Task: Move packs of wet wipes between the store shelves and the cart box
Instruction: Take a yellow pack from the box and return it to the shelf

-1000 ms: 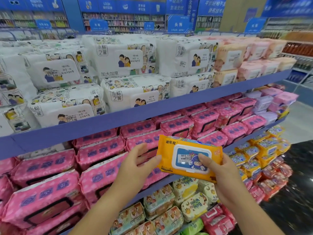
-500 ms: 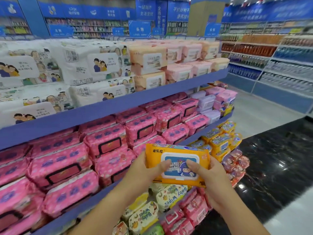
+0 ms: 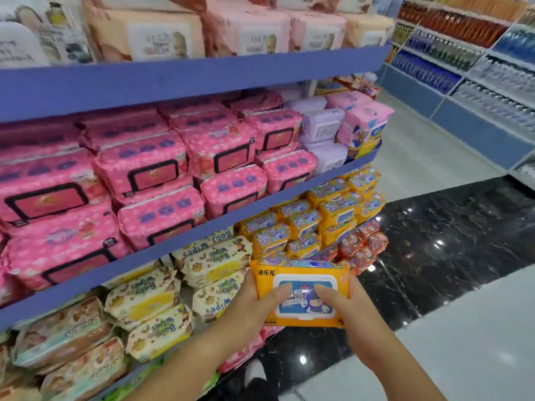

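Thumbs of left hand [image 3: 249, 308] and right hand [image 3: 356, 311] press orange pack [image 3: 301, 293].

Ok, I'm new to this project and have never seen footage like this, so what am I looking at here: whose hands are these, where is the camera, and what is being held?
There is no machine here. A person wears a wide-angle camera on the head, looking forward and down, so you see their own arms from above. The left hand and right hand together hold one orange pack of wet wipes, with both thumbs on its blue lid. In front of them is a store shelf unit with blue edges. Peach packs sit on the top shelf and pink packs on the middle one. Below are cream Baby Wipes packs and orange shelf packs that look like the one held. Across the aisle stand shelves of bottles.
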### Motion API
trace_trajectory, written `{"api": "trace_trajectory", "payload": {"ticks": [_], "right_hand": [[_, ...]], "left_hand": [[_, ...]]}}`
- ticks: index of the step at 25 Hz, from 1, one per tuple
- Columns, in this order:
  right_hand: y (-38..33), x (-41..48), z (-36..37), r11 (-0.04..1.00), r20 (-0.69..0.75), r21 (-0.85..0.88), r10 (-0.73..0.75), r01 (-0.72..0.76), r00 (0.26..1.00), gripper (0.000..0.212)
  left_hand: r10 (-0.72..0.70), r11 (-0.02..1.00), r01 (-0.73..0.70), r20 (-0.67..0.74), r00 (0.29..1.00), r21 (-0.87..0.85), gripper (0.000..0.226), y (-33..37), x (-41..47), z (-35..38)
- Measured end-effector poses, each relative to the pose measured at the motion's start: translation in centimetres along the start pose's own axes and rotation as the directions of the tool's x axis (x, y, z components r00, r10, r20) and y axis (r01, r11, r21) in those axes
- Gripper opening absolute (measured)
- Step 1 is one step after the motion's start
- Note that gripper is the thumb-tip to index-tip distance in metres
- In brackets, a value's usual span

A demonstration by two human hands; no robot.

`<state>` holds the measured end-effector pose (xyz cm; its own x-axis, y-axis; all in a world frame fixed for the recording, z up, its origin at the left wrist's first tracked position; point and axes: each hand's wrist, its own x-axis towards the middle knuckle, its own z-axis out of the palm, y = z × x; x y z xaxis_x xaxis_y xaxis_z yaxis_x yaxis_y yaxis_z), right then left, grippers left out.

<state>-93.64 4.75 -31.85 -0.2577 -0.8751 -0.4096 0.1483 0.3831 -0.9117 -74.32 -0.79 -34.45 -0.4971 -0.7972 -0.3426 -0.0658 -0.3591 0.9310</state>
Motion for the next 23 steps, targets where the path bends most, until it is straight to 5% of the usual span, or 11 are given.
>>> {"api": "trace_trajectory", "payload": {"ticks": [9, 18, 23], "right_hand": [[0.7, 14.9, -7.5, 0.953, 0.173, -0.278, 0.17, -0.118, 0.97, 0.046], [7.7, 30.4, -8.4, 0.91, 0.35, -0.415, 0.17, -0.011, 0.921, 0.047], [13.1, 37.1, -7.8, 0.841, 0.479, -0.509, 0.1, 0.183, 0.872, 0.051]], "left_hand": [[-0.182, 0.976, 0.199, -0.171, 0.968, 0.09, 0.055, -4.1, 12.8, 2.4], [-0.148, 0.943, 0.276, -0.51, 0.847, 0.185, 0.053, -10.3, 23.1, 1.6], [-0.102, 0.949, 0.263, -0.621, 0.777, 0.174, 0.057, -17.4, 27.4, 0.8]]}}
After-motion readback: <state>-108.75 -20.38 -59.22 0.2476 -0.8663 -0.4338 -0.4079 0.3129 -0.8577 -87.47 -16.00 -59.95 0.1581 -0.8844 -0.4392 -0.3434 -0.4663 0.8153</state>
